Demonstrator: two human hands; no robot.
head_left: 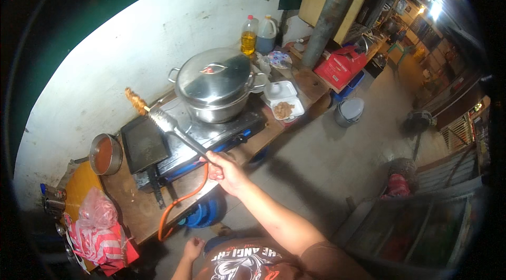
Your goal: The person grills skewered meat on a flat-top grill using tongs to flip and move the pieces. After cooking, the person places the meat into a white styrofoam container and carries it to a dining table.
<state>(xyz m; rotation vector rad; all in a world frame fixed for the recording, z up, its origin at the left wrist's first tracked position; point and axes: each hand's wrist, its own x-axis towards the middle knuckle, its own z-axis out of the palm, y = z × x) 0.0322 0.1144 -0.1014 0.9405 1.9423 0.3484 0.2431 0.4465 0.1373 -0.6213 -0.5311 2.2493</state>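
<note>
My right hand (223,171) grips the dark handle of metal tongs (185,137), stretched out over the gas stove (209,137). Held in the tongs' tips is a skewer of browned food (135,101), raised in front of the wall. Below it, a dark square grill pan (144,147) sits at the stove's left end, its handle pointing towards me. A large lidded steel pot (215,86) stands on the stove's right side. Left of the pan is a round metal pan of reddish-brown sauce (104,154). Low by my body, my left hand (193,247) is loosely curled, with nothing visible in it.
An orange gas hose (168,211) loops off the wooden table's front edge. Right of the pot lies an open foam box (287,108) with brown food; two bottles (255,37) stand behind. A striped bag (101,246) lies at left. A lidded bucket (348,111) stands on the floor.
</note>
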